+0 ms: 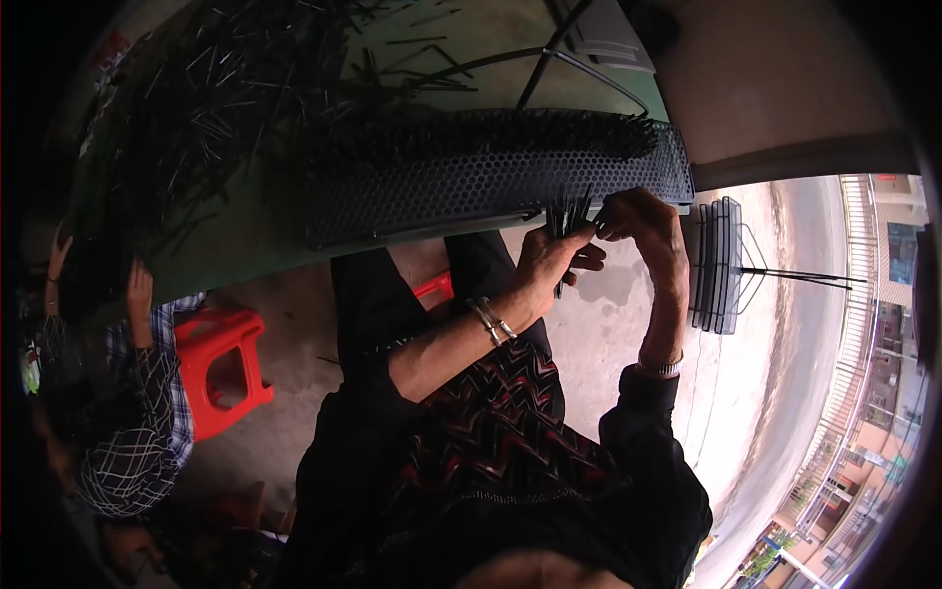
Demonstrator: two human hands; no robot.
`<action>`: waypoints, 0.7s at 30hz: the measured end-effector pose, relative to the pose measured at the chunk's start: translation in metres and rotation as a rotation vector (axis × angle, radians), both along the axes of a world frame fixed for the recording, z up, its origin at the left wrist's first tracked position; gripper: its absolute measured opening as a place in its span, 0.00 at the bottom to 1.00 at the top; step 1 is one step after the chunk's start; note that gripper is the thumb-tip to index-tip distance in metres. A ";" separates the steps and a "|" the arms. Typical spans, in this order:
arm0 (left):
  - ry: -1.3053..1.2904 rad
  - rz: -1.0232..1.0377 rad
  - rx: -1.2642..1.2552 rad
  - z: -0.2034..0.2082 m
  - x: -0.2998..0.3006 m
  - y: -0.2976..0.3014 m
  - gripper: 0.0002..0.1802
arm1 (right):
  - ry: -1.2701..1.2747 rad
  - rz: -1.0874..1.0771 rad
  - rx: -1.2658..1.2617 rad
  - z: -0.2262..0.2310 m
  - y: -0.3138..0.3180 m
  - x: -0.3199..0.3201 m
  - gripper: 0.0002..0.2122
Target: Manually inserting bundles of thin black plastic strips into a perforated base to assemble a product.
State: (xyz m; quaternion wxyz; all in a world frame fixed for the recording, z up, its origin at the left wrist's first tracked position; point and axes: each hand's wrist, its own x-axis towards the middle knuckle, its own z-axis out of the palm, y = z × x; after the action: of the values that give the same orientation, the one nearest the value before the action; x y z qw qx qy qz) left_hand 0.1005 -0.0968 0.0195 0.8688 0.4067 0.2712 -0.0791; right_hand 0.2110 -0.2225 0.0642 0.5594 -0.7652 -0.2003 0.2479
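My left hand is closed round a small bundle of thin black sticks, which stand up out of the fist. Beside its thumb, my right hand has its fingertips pinched together close to the bundle. What those fingertips hold, if anything, is too small and dark to make out. Just beyond both hands, a long dark mesh basket rests along the table's near edge. Many thin dark pieces stick up in a row behind its perforated front.
A big heap of black sticks spreads over the green table. A black wire frame rises behind the basket. Stacked wire racks stand on the floor at right. At left are a red stool and another person's hand.
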 end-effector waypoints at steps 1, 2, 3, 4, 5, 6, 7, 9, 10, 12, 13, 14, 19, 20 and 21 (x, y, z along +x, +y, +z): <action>0.003 0.001 0.000 -0.001 -0.001 0.000 0.15 | 0.015 0.053 0.011 0.001 0.001 -0.001 0.06; -0.012 -0.008 0.009 -0.003 -0.001 0.000 0.14 | 0.017 0.054 0.011 0.001 0.001 -0.001 0.06; -0.027 -0.016 0.018 -0.005 -0.002 0.000 0.14 | 0.024 0.063 0.016 0.001 0.000 -0.001 0.06; -0.027 -0.018 0.017 -0.005 -0.001 0.000 0.14 | 0.030 0.069 0.020 0.001 -0.001 0.000 0.06; -0.041 -0.028 0.005 -0.005 0.000 0.000 0.14 | 0.029 0.068 0.019 0.001 -0.002 0.000 0.06; -0.056 -0.038 -0.008 -0.005 0.000 0.000 0.15 | 0.004 0.028 0.024 0.000 -0.004 0.000 0.06; -0.057 -0.037 -0.007 -0.005 0.001 0.000 0.15 | -0.023 -0.011 0.031 -0.001 -0.005 0.001 0.06; -0.022 0.077 -0.103 -0.007 0.002 -0.002 0.16 | -0.236 -0.197 -0.015 -0.001 -0.010 0.012 0.06; -0.022 0.079 -0.103 -0.010 0.002 -0.001 0.16 | -0.357 -0.316 -0.020 0.002 -0.010 0.016 0.06; 0.013 0.085 -0.190 -0.019 0.001 0.001 0.17 | -0.523 -0.429 -0.095 0.010 -0.005 0.020 0.07; 0.030 0.050 -0.196 -0.020 0.001 0.002 0.17 | -0.690 -0.547 -0.172 0.011 -0.003 0.023 0.08; 0.029 0.049 -0.196 -0.022 0.001 0.001 0.17 | -0.691 -0.547 -0.173 0.007 -0.001 0.029 0.08; 0.082 0.108 -0.287 -0.025 0.002 -0.004 0.15 | -0.856 -0.548 -0.121 -0.015 0.009 0.047 0.06; 0.082 0.109 -0.288 -0.024 0.002 -0.004 0.15 | -0.889 -0.532 -0.111 -0.019 0.008 0.050 0.04; 0.078 0.116 -0.291 -0.024 0.001 -0.004 0.14 | -0.903 -0.519 -0.115 -0.021 0.007 0.052 0.04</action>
State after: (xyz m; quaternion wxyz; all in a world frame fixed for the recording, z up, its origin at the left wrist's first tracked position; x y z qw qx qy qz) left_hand 0.1019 -0.1004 -0.0041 0.9105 0.2567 0.3133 -0.0829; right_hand 0.2630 -0.2160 0.0432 0.4174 -0.8498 -0.2114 -0.2428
